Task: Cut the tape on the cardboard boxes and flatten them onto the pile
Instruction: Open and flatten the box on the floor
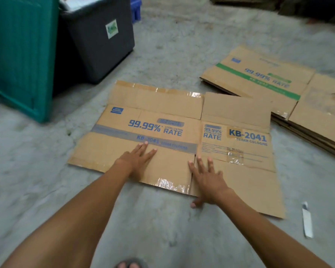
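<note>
Both hands, left (136,161) and right (207,178), press spread fingers on the flattened brown cardboard box (174,144); moving it onto the flat cardboard pile (275,88) remains.

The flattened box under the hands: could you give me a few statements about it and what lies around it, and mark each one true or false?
1. Both hands press palm-down on the flattened box. True: the left hand and the right hand lie flat on it.
2. The right hand grips the knife. False: the knife lies on the concrete floor, apart from both hands.
3. A pile of flattened boxes lies beyond, to the right. True.
4. The box under the hands bears a green stripe. False: its stripe is grey; the green stripe is on the pile's top box.
5. A dark bin stands beside a teal bin. True.
</note>
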Demonstrator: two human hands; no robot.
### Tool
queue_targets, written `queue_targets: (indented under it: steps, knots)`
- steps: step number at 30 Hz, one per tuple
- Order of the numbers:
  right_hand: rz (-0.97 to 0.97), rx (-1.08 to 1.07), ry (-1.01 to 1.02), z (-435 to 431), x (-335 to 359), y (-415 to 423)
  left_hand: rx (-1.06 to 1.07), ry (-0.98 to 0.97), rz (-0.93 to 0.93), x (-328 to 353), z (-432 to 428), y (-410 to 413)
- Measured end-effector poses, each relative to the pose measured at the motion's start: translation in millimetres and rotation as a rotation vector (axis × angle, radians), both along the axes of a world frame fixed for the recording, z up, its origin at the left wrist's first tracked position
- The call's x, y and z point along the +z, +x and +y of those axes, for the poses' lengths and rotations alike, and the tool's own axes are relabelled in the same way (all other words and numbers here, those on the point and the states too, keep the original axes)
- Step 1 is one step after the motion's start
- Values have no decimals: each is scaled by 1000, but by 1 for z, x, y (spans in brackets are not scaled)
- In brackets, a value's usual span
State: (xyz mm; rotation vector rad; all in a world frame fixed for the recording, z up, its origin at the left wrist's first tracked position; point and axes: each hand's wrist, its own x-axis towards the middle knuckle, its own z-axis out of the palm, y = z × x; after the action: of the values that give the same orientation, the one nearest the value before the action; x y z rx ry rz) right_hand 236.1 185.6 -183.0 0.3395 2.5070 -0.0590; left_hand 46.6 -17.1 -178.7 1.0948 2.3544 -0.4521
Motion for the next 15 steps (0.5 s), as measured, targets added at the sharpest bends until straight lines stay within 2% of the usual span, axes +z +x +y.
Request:
queue_targets:
  steps: [4, 10, 12, 15]
  knots:
    - [38, 93, 13, -2, 10, -2, -35, 3, 178, -10, -32, 19]
    - [58, 248, 111, -13, 27, -2, 19, 85, 148, -15, -33, 26]
    - [96, 211, 118, -22, 16, 0, -9, 91, 190, -19, -40, 27]
    - [220, 17, 192, -41, 3, 2, -2, 124, 310, -21, -41, 30]
